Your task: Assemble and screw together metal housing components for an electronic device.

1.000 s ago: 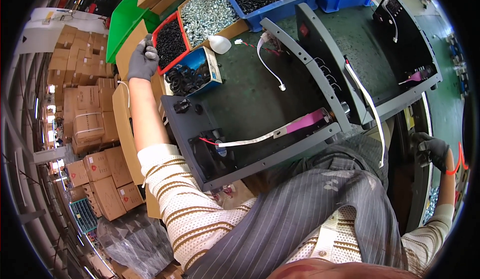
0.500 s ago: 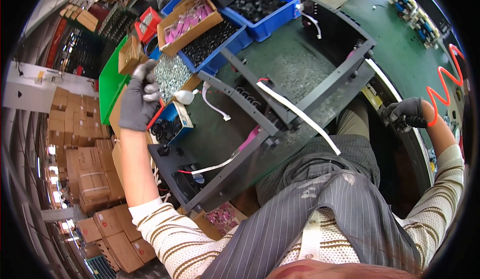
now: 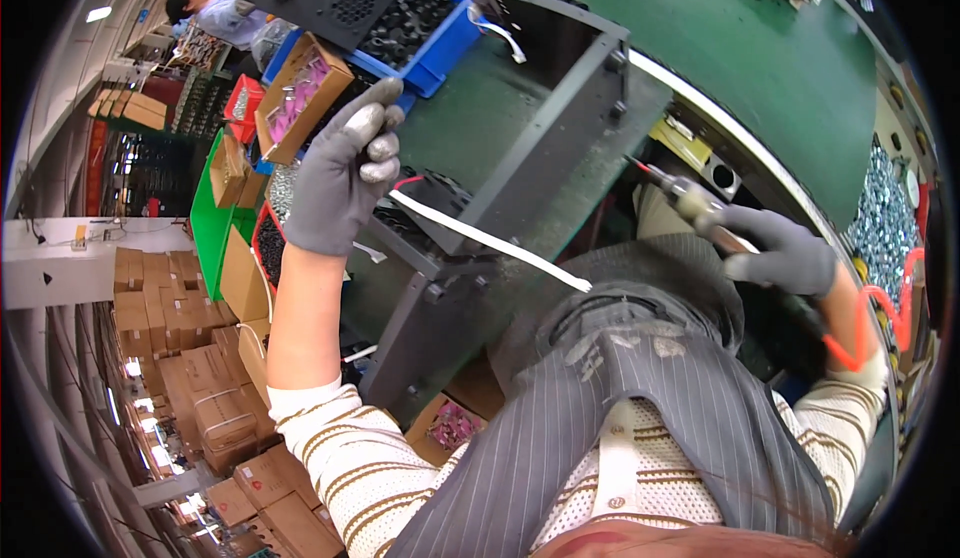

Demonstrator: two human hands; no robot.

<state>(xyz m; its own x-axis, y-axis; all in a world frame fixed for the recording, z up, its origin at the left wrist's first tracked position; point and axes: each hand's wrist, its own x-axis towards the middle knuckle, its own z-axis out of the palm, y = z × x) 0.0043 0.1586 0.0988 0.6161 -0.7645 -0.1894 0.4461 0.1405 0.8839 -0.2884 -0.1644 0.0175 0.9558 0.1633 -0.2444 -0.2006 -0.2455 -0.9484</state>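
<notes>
My left hand [image 3: 345,178], in a grey glove, is raised over the dark metal housings, fingers curled with thumb and fingertips together. Whatever it may pinch is hidden or too small to name. Beneath and beside it stand black housings [image 3: 540,143], with a white cable [image 3: 490,241] trailing across toward my lap. My gloved right hand [image 3: 785,248] grips a power screwdriver [image 3: 690,201] whose thin bit points left toward the housings. A red coiled hose [image 3: 868,333] hangs by my right wrist.
A black panel with a round grille [image 3: 350,3] lies across a blue bin [image 3: 455,48] of black parts. Left of it are a cardboard box [image 3: 265,133] of pink pieces, a red bin [image 3: 240,105] and a green board [image 3: 212,228]. Silver screws [image 3: 880,203] lie far right. Another person [image 3: 220,13] is upper left.
My left hand has moved right from the bin of small silver parts to above the housings. My right hand has come inward, bringing the screwdriver into plain sight. The view has shifted.
</notes>
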